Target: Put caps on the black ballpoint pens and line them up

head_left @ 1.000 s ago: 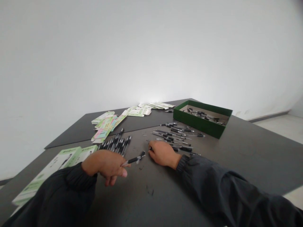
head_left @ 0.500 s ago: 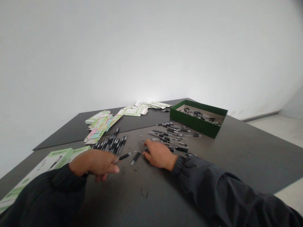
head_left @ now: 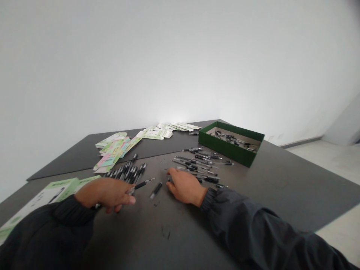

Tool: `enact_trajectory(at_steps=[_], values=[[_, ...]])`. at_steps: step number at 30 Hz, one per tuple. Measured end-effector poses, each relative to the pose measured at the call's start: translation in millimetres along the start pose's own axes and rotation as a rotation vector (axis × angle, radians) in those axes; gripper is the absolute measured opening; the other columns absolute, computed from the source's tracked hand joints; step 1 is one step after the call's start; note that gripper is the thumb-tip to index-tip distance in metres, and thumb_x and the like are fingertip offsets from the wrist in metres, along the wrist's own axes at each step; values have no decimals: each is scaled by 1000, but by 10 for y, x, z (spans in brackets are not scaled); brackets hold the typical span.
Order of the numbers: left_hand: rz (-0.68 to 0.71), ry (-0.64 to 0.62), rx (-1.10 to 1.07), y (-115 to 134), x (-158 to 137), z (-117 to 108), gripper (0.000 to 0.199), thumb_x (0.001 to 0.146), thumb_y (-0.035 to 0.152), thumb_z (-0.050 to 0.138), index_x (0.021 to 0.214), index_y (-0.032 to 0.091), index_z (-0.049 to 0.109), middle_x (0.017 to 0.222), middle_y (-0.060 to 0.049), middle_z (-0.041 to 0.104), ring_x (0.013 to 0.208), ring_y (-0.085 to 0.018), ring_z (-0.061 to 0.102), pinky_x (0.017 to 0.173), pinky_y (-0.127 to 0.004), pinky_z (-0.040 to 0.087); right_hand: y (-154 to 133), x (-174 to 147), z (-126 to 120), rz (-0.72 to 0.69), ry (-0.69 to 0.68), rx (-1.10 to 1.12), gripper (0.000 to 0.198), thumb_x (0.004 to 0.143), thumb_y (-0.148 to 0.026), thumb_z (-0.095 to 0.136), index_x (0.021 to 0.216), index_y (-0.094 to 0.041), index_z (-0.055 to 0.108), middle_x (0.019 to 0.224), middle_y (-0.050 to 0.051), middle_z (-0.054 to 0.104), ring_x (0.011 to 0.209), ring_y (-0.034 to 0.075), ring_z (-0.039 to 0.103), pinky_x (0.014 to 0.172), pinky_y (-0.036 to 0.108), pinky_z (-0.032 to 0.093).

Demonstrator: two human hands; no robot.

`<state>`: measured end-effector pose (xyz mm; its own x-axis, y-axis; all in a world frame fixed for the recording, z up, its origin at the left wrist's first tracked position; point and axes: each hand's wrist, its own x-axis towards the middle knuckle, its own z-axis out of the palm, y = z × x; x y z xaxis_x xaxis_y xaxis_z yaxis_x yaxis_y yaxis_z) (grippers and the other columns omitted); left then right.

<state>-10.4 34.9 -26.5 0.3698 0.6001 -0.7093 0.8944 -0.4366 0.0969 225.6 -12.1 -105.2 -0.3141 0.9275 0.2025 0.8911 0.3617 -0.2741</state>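
My left hand (head_left: 108,193) is closed around an uncapped pen (head_left: 144,183), its tip pointing right over the table. Just right of that tip lies a pen cap (head_left: 156,190), black and clear. My right hand (head_left: 186,186) rests low at the near-left edge of a loose spread of pens and refills (head_left: 194,162). Its thumb and fingers are bent together, and a small dark bit shows between them that I cannot make out. Behind my left hand is a cluster of capped pens (head_left: 126,171), lying side by side.
A green box (head_left: 225,146) with more pens inside stands at the back right. White and green cartons (head_left: 53,195) lie at the left, beside my left sleeve. Flattened cartons (head_left: 112,152) lie farther back, with more (head_left: 157,132) near the wall.
The whole view has shifted slightly, so things appear a little farther left. Both hands keep nearly the same pose, and the pen stays in my left hand.
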Motion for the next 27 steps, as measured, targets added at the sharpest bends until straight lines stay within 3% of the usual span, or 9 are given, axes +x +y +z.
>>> enact_trajectory(at_steps=[3,7,12,15,17,21,27], values=[[-14,-22,6,-1,14,-13,25,84,40,37,90,19,50,94,-15,73,78,-27,70,64,-33,50,-33,20,-28,-32,67,7,30,87,-21,37,113,-20,50,108,8,61,90,17,59,75,27,41],[-16,-23,1,13,12,-25,27,85,40,37,90,19,52,93,-15,73,79,-27,70,65,-34,50,151,110,-294,56,157,-60,26,89,-22,36,108,-19,54,105,8,62,90,17,58,76,26,39],[17,-28,19,-3,14,-13,32,85,41,38,88,17,58,90,-15,74,77,-29,70,66,-35,51,1137,-27,-917,607,166,-317,33,91,-26,31,103,-13,60,95,17,65,87,24,61,75,32,40],[23,-33,-11,-14,28,0,34,85,40,39,104,16,56,94,-15,74,78,-27,70,64,-32,51,1729,-282,-1037,662,46,-399,31,87,-25,40,86,-11,67,95,21,66,91,27,62,76,34,41],[17,-32,-23,-12,32,3,37,86,39,39,112,16,52,96,-15,73,79,-26,70,63,-31,51,1927,-418,-973,692,6,-365,31,85,-30,43,85,-13,68,93,19,67,88,26,63,73,33,42],[21,-45,-18,4,15,0,37,89,37,37,114,14,52,98,-16,72,81,-26,70,65,-31,51,1919,-453,-781,659,41,-293,29,84,-32,43,90,-18,68,93,12,68,87,22,62,71,31,41],[36,-40,10,21,12,3,33,88,36,36,107,16,55,97,-15,73,81,-24,70,67,-30,52,1782,-174,-708,580,89,-311,30,86,-32,41,100,-22,64,97,9,67,89,22,61,71,31,40]])
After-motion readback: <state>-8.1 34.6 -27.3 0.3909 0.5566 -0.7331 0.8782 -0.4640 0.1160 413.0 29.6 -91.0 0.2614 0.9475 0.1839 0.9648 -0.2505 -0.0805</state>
